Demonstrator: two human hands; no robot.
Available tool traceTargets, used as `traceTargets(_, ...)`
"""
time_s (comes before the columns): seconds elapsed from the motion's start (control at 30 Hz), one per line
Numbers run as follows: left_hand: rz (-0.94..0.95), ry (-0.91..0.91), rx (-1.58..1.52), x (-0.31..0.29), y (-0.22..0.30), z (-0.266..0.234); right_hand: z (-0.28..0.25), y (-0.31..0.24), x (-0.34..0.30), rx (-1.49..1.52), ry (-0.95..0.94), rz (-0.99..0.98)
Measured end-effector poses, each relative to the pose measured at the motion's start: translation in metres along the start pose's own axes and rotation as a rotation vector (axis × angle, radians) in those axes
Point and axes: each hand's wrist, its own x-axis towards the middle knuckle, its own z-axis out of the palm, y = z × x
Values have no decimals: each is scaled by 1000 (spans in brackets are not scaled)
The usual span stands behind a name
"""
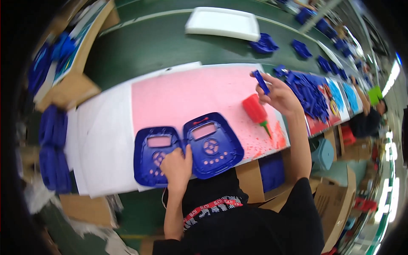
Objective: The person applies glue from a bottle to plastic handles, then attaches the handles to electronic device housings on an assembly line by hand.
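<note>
Blue strip (261,83) pinched in the right hand (279,96), by the pink sheet's (191,93) far right corner

Left hand (176,166) at the near left blue cover (142,155); fingertips hidden, so I cannot tell its grip.

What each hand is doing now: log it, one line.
left hand: over left blue plastic housing, grip unclear; right hand: holding blue strip; right blue housing: alongside; red green-tipped bottle: on pink sheet

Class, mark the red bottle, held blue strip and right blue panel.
Red bottle (255,109): head view, middle of its body.
Held blue strip (261,82): head view, middle of its length.
Right blue panel (226,144): head view, beside its round grille.
</note>
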Motion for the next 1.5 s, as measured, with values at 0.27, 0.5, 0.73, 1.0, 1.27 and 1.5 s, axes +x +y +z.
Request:
traceTargets(0.27,39,14,-76,1,-4,6,70,59,32,-689,139,-112)
traceTargets(0.5,30,-1,-87,0,-7,7,97,122,47,-1354,137,-465)
traceTargets(0.73,43,-11,-56,1,-3,5,94,123,44,-1523,82,-525)
traceTargets(1.0,39,-16,-47,1,-6,6,95,136,48,-1708,-110,-664)
traceTargets(1.27,19,-27,-44,4,2,4,87,133,49,-1648,-140,-634)
traceTargets(1.5,-7,-12,-12,2,3,-1,86,132,49,-1710,-205,-630)
